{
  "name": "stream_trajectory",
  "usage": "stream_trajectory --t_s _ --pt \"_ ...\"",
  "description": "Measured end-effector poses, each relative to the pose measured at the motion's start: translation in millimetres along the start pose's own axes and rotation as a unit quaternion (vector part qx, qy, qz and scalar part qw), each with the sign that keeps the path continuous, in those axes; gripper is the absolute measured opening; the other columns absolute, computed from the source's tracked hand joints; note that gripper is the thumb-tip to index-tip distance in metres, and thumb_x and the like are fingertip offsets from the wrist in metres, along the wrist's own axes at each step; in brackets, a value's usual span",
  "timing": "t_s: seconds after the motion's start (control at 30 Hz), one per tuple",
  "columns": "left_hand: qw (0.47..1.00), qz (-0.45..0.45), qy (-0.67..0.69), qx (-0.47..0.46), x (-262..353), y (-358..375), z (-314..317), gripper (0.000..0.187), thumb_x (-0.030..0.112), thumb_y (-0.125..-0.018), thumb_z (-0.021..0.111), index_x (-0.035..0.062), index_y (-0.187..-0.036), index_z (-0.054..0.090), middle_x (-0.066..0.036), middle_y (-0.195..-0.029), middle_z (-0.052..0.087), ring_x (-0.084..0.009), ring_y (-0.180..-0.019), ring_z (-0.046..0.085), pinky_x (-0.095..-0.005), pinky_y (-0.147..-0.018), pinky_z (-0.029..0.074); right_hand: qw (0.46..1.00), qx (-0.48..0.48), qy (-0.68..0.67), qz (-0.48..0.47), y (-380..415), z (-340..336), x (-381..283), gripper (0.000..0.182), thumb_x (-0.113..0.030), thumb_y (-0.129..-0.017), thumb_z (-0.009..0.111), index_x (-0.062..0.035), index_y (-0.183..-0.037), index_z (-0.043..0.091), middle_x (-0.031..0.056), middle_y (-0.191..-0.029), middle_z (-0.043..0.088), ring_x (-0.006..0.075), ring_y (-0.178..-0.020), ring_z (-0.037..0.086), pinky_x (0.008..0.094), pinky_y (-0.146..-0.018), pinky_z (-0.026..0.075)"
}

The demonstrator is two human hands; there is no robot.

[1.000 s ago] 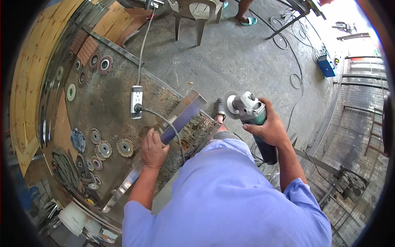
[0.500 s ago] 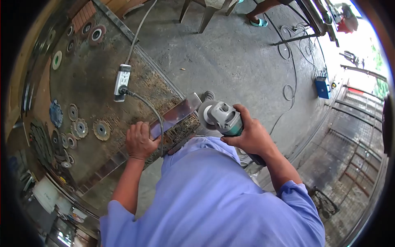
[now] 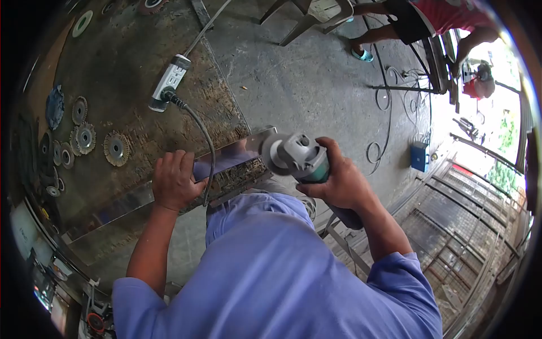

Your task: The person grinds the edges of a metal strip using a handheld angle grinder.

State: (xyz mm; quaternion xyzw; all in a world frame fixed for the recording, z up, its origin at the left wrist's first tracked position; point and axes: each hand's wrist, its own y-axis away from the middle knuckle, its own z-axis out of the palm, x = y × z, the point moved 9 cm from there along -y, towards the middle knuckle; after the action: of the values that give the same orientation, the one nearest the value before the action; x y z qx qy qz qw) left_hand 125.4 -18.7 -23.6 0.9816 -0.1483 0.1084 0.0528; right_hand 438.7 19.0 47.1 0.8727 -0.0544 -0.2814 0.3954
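Note:
My right hand [image 3: 345,176] is wrapped round the body of an angle grinder [image 3: 302,155], a grey head on a green and dark housing. Its round disc [image 3: 273,153] looks blurred and overlaps the right end of a long shiny metal strip [image 3: 228,157] in this view. The strip lies along the near edge of the workbench [image 3: 169,121], reflecting its surroundings. My left hand [image 3: 176,179] grips the strip left of the grinder, fingers over it and thumb toward the disc. A black cable [image 3: 204,133] loops across the strip just right of that hand.
On the bench rest a white power strip [image 3: 170,83], several wire wheels and discs [image 3: 117,148] and a blue cloth [image 3: 55,107]. Beyond are a plastic chair [image 3: 316,20], another person's leg [image 3: 374,38], floor cables [image 3: 389,96], a blue box [image 3: 419,156] and metal frames [image 3: 451,209].
The view has shifted, with the bench items now farther left and more of the other person showing. The grinder's disc now overlaps the strip's end more. Both hands keep their holds.

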Motion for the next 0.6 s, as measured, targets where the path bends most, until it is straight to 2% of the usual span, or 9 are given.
stream_trajectory --t_s 0.23,0.27,0.37,0.53,0.6 --pt "1.000 -0.001 0.000 -0.001 -2.7 0.9 3.0 0.073 0.050 -0.056 0.090 0.0100 -0.110 0.061 -0.006 -0.103 0.059 -0.0264 -0.094 0.059 -0.0425 -0.082 0.046 0.998 -0.014 0.041 -0.033 -13.7 -9.5 -10.5 0.097 -0.037 -0.072 0.088 -0.0067 -0.148 0.036 0.0306 -0.107 0.072 0.0480 -0.105 0.070 0.0502 -0.093 0.055" --pt "1.000 -0.001 -0.001 -0.002 -2.6 1.3 3.4 0.073 0.050 -0.056 0.090 0.0102 -0.110 0.061 -0.006 -0.103 0.059 -0.0262 -0.094 0.059 -0.0424 -0.082 0.046 0.999 -0.024 0.046 -0.017 -16.9 -10.3 -13.7 0.099 -0.038 -0.070 0.091 -0.0058 -0.147 0.037 0.0262 -0.108 0.072 0.0427 -0.107 0.072 0.0458 -0.095 0.055" --pt "1.000 -0.005 -0.001 0.000 -3.9 1.3 3.0 0.073 0.050 -0.056 0.090 0.0106 -0.110 0.061 -0.006 -0.103 0.059 -0.0255 -0.094 0.059 -0.0423 -0.081 0.046 0.996 -0.049 0.071 -0.031 -14.3 -11.3 -17.8 0.097 -0.039 -0.073 0.088 -0.0074 -0.148 0.036 0.0303 -0.106 0.072 0.0467 -0.105 0.071 0.0497 -0.093 0.055" --pt "1.000 -0.006 0.008 0.009 -4.1 2.1 2.8 0.072 0.050 -0.056 0.090 0.0110 -0.109 0.061 -0.005 -0.102 0.059 -0.0250 -0.092 0.058 -0.0422 -0.081 0.045 0.995 -0.071 0.061 -0.017 -19.3 -6.0 -19.8 0.098 -0.039 -0.072 0.088 -0.0076 -0.149 0.036 0.0313 -0.106 0.072 0.0465 -0.106 0.071 0.0488 -0.094 0.055" --pt "0.999 -0.019 0.024 -0.023 -6.6 2.9 8.5 0.075 0.044 -0.056 0.091 0.0089 -0.114 0.061 -0.008 -0.108 0.060 -0.0283 -0.097 0.059 -0.0441 -0.083 0.046 0.996 -0.070 0.057 -0.016 -24.5 -8.4 -26.9 0.099 -0.040 -0.072 0.088 -0.0075 -0.149 0.036 0.0315 -0.107 0.071 0.0469 -0.106 0.071 0.0483 -0.095 0.055"
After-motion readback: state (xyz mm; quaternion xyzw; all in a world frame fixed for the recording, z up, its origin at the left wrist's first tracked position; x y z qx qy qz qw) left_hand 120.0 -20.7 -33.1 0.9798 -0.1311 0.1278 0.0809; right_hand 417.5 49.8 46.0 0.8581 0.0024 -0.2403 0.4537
